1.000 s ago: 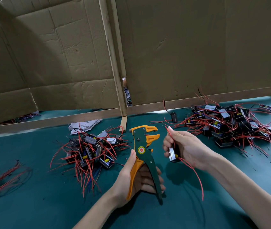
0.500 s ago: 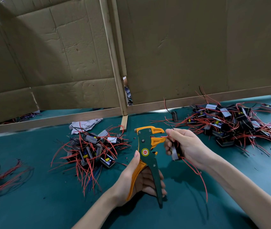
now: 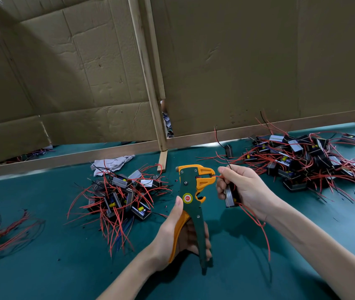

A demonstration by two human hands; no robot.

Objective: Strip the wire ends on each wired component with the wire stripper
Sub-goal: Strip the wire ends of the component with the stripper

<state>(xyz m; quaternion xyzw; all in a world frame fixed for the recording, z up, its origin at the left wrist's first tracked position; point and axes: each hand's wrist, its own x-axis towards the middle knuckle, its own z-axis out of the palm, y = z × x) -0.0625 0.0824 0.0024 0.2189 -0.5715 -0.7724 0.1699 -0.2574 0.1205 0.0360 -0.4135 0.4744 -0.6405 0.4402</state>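
My left hand (image 3: 172,234) grips the handles of a green and orange wire stripper (image 3: 191,204), held upright with its jaws to the right. My right hand (image 3: 243,189) holds a small black and silver wired component (image 3: 229,194) and pinches one of its red wires (image 3: 218,176), whose end lies inside the stripper's jaws. Other red wires from the component trail down below my right wrist. A heap of wired components (image 3: 120,195) lies to the left of the stripper. A larger heap (image 3: 306,163) lies at the right.
The green table mat (image 3: 64,267) carries loose red wire bundles (image 3: 3,232) at the left edge. A crumpled grey cloth (image 3: 111,163) lies behind the left heap. Cardboard panels with wooden frames (image 3: 148,83) stand along the back. One single component (image 3: 228,150) sits near the back frame.
My right hand has moved left and brought the red wire end into the stripper's jaws. The stripper has risen slightly in my left hand.
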